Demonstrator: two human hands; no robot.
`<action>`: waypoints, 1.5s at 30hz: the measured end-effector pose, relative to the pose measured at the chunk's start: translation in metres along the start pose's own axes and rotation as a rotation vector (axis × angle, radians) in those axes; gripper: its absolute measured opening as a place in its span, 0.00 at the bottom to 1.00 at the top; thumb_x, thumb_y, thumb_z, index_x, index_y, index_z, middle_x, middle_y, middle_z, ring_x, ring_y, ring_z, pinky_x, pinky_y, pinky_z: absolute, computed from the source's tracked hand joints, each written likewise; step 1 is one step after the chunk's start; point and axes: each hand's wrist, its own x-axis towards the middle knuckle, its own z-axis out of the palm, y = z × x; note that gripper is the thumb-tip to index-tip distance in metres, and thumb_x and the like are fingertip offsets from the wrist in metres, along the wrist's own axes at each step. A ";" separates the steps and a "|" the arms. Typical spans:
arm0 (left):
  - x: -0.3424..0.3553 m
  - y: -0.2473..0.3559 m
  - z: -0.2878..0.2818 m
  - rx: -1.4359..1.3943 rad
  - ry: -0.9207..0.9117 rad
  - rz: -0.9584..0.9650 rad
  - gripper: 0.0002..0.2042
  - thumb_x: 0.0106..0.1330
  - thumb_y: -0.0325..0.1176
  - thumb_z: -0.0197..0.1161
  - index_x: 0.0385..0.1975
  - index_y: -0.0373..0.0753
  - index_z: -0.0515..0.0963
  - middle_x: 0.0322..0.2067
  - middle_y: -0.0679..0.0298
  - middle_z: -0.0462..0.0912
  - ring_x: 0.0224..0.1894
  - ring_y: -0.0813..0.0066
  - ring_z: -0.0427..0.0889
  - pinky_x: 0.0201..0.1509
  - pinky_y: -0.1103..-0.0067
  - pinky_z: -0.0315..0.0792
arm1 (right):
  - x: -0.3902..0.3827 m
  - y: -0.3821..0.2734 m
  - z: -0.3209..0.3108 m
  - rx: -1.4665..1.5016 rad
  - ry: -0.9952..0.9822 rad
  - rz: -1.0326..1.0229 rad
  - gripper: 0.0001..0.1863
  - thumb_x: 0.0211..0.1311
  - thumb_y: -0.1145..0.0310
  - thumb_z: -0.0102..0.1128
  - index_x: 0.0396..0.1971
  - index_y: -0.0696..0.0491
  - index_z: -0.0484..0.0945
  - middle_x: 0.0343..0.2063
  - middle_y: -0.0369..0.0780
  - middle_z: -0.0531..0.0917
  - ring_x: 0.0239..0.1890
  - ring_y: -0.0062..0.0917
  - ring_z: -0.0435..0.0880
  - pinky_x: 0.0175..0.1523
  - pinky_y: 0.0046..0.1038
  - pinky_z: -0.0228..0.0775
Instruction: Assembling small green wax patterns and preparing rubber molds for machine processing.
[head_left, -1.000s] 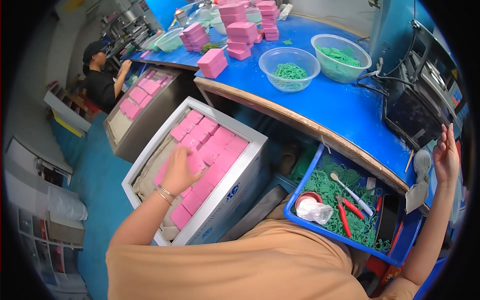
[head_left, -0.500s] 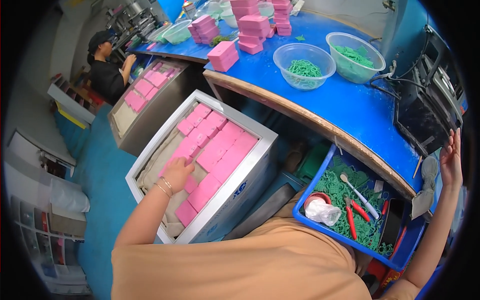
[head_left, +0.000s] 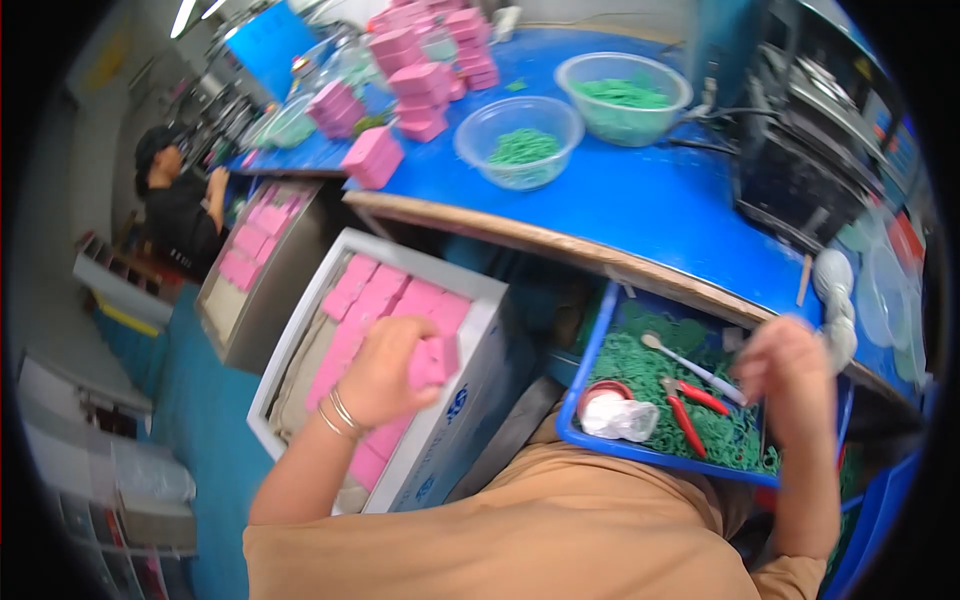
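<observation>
My left hand [head_left: 388, 368], with bracelets at its wrist, grips a small pink block [head_left: 436, 360] above a white-rimmed box. Rows of similar pink blocks [head_left: 366, 290] lie on a pale cloth inside this white box [head_left: 478, 284], partly hidden by my hand. Over the right side of a blue tray [head_left: 572, 412] hangs my right hand [head_left: 790, 372], blurred by motion, its fingers bent; whether it holds anything does not show. Green pieces [head_left: 640, 370] fill the tray, with red-handled cutters [head_left: 686, 425], a toothbrush [head_left: 690, 366] and a small red pot [head_left: 604, 392] with crumpled white plastic.
The blue table [head_left: 640, 200] carries stacked pink blocks [head_left: 374, 156] and two clear bowls [head_left: 520, 140] of green pieces. A dark machine [head_left: 800, 150] with cables stands at its right. Another person [head_left: 175, 200] works at the far left beside a second box [head_left: 228, 318].
My left hand has risen off the rows and moved right with a pink block. My right hand has come down and inward from the far right to above the tray. The view has shifted.
</observation>
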 end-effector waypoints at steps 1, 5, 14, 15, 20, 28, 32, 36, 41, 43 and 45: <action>0.019 0.026 0.002 -0.024 0.007 0.101 0.27 0.35 0.27 0.67 0.40 0.38 0.66 0.39 0.57 0.71 0.43 0.57 0.71 0.50 0.66 0.61 | -0.004 0.008 0.016 0.048 -0.062 0.190 0.05 0.61 0.70 0.51 0.31 0.56 0.71 0.29 0.41 0.80 0.24 0.22 0.80 0.27 0.19 0.73; 0.072 0.105 0.026 -0.207 0.009 0.379 0.29 0.32 0.24 0.67 0.41 0.36 0.66 0.42 0.55 0.72 0.43 0.56 0.72 0.47 0.68 0.64 | -0.010 0.043 0.064 0.316 -0.165 0.241 0.10 0.53 0.73 0.61 0.32 0.55 0.68 0.40 0.42 0.77 0.45 0.21 0.75 0.51 0.25 0.68; 0.117 0.160 0.064 -0.503 0.010 0.588 0.31 0.37 0.23 0.70 0.46 0.36 0.66 0.45 0.53 0.72 0.45 0.57 0.73 0.48 0.69 0.67 | -0.016 0.060 0.041 -0.087 0.073 -0.169 0.19 0.52 0.61 0.64 0.15 0.52 0.63 0.26 0.34 0.67 0.30 0.16 0.65 0.32 0.18 0.59; 0.116 0.159 0.065 -0.550 0.021 0.584 0.31 0.38 0.22 0.70 0.47 0.36 0.66 0.46 0.53 0.72 0.46 0.58 0.73 0.48 0.70 0.68 | -0.016 0.055 0.041 -0.082 0.066 -0.164 0.19 0.52 0.61 0.64 0.15 0.52 0.63 0.26 0.34 0.67 0.30 0.16 0.65 0.32 0.18 0.59; 0.105 0.154 0.081 -1.026 -0.062 0.300 0.29 0.46 0.21 0.68 0.50 0.36 0.63 0.50 0.54 0.69 0.50 0.65 0.71 0.50 0.75 0.69 | -0.021 0.065 0.031 0.368 0.049 0.052 0.20 0.67 0.54 0.40 0.36 0.56 0.72 0.31 0.33 0.69 0.33 0.14 0.66 0.41 0.19 0.60; 0.095 0.153 0.097 -1.480 -0.013 0.211 0.26 0.53 0.27 0.63 0.52 0.35 0.61 0.52 0.53 0.67 0.55 0.64 0.68 0.56 0.70 0.67 | -0.027 0.047 0.053 0.444 0.099 0.142 0.19 0.67 0.54 0.39 0.37 0.57 0.70 0.33 0.35 0.73 0.38 0.16 0.70 0.45 0.22 0.62; 0.099 0.150 0.098 -1.862 -0.070 -0.020 0.25 0.60 0.40 0.57 0.54 0.36 0.59 0.43 0.51 0.75 0.49 0.63 0.74 0.54 0.69 0.68 | -0.027 0.045 0.052 -0.575 0.197 -0.309 0.18 0.50 0.64 0.62 0.34 0.59 0.67 0.34 0.45 0.70 0.38 0.35 0.70 0.42 0.30 0.63; 0.107 0.143 0.105 -2.044 -0.030 -0.077 0.19 0.64 0.44 0.50 0.45 0.33 0.65 0.35 0.53 0.77 0.41 0.65 0.77 0.46 0.71 0.72 | -0.024 0.027 0.056 -0.757 0.267 -0.539 0.24 0.39 0.69 0.69 0.37 0.53 0.67 0.33 0.43 0.69 0.34 0.37 0.70 0.39 0.34 0.62; 0.122 0.155 0.097 -2.050 -0.170 -0.415 0.21 0.68 0.44 0.40 0.32 0.31 0.73 0.29 0.55 0.78 0.32 0.68 0.78 0.38 0.75 0.74 | -0.017 0.021 0.051 -0.886 0.181 -0.624 0.22 0.40 0.70 0.67 0.38 0.52 0.70 0.32 0.42 0.71 0.31 0.35 0.71 0.36 0.33 0.63; 0.125 0.162 0.095 -1.912 -0.037 -0.573 0.20 0.68 0.44 0.41 0.31 0.32 0.73 0.31 0.58 0.78 0.34 0.69 0.77 0.41 0.74 0.71 | -0.011 0.021 0.043 -0.836 0.155 -0.544 0.25 0.40 0.70 0.67 0.43 0.53 0.70 0.32 0.42 0.71 0.31 0.34 0.72 0.35 0.31 0.65; 0.127 0.163 0.093 -1.838 -0.094 -0.554 0.19 0.68 0.42 0.41 0.34 0.32 0.73 0.32 0.58 0.78 0.34 0.69 0.78 0.41 0.74 0.72 | -0.004 0.012 0.040 -0.809 0.174 -0.509 0.24 0.42 0.72 0.64 0.44 0.55 0.72 0.30 0.41 0.73 0.30 0.33 0.74 0.34 0.30 0.67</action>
